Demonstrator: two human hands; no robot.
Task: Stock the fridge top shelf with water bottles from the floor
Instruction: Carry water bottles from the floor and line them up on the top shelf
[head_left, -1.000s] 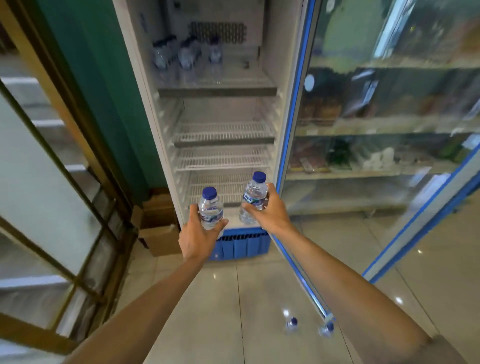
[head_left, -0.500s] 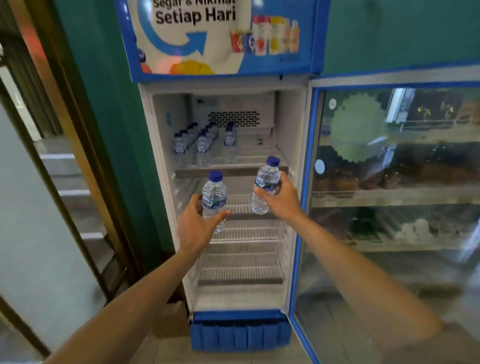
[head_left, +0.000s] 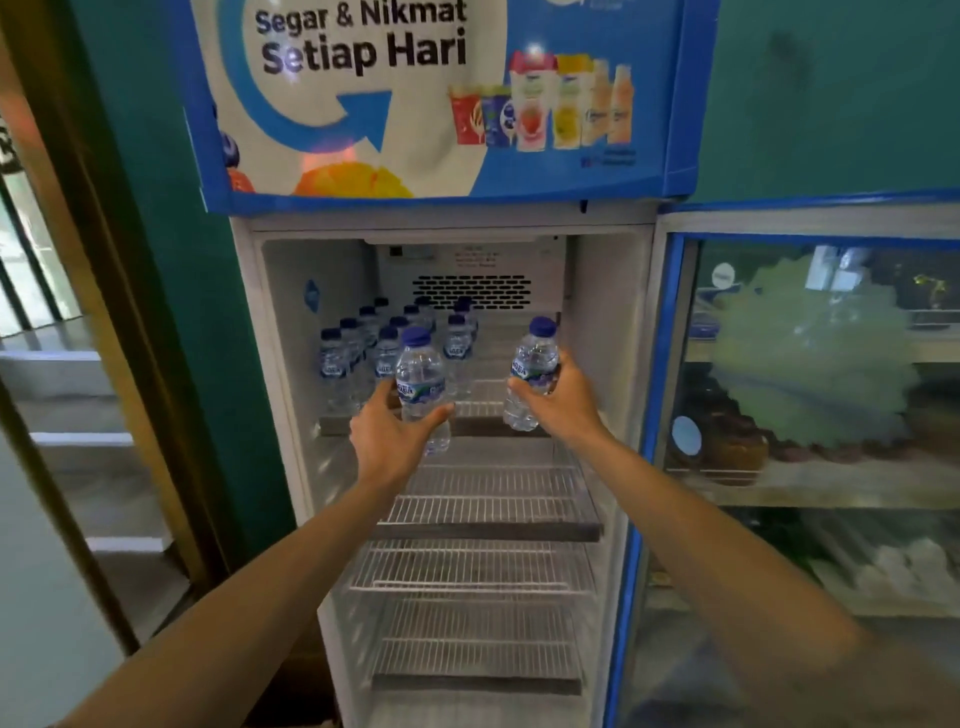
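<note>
While each hand, left hand and right hand, grips a clear blue-capped water bottle, I reckon we're partway, since the white fridge's top wire shelf has stock only left of centre.

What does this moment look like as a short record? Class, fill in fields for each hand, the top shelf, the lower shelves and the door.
Left hand: grips an upright water bottle in front of the top shelf
Right hand: grips a second water bottle, slightly tilted
Top shelf: rows of blue-capped bottles on its left side, right side bare
Lower wire shelves: no bottles
Fridge door: open, swung right
</note>
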